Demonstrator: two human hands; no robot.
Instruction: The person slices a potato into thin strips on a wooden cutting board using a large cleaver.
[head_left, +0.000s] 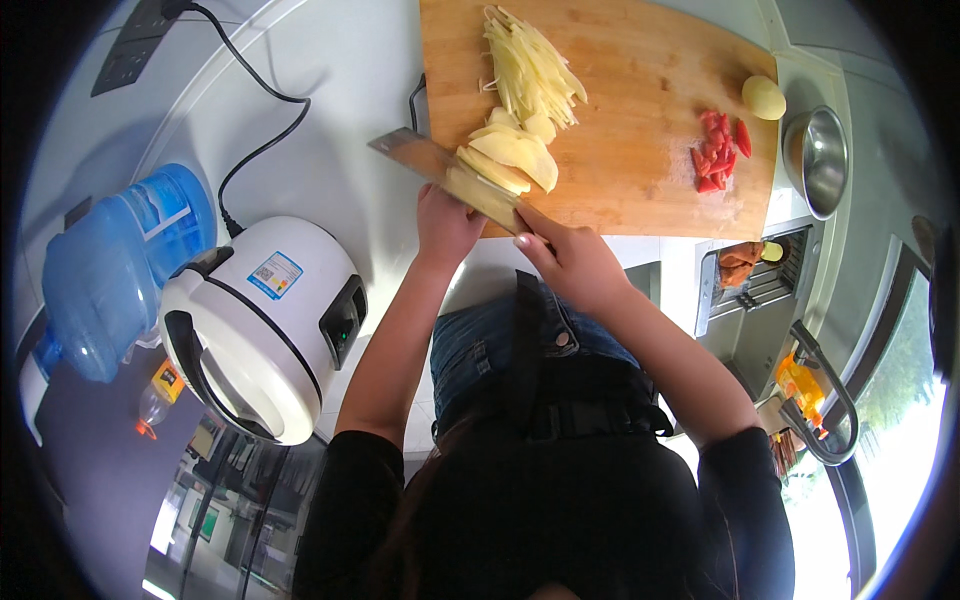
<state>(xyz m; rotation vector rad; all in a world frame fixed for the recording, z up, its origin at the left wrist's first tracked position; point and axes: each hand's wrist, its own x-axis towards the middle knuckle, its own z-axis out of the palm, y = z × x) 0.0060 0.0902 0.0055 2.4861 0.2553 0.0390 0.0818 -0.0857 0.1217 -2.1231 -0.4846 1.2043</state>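
Note:
My right hand (577, 259) grips the handle of a Chinese cleaver (442, 169), whose wide blade slants up and leftward over the near left edge of the wooden cutting board (630, 150). Just below the blade is my left hand (448, 225); its fingertips are partly hidden, and whether they hold anything is unclear. Beyond the blade, overlapping potato slices (517, 150) lie on the board. A heap of potato shreds (529, 67) sits behind them. Small red pieces (718, 154), perhaps tomato or pepper, lie to the right, with a whole peeled potato (763, 97) near the board's right edge.
Right of the board stands a steel bowl (825, 161), near a sink (757, 330) with a faucet (840, 405). On the left are a white rice cooker (262, 322), its black cord (289, 120), a large blue water bottle (120, 270) and a small plastic bottle (159, 394).

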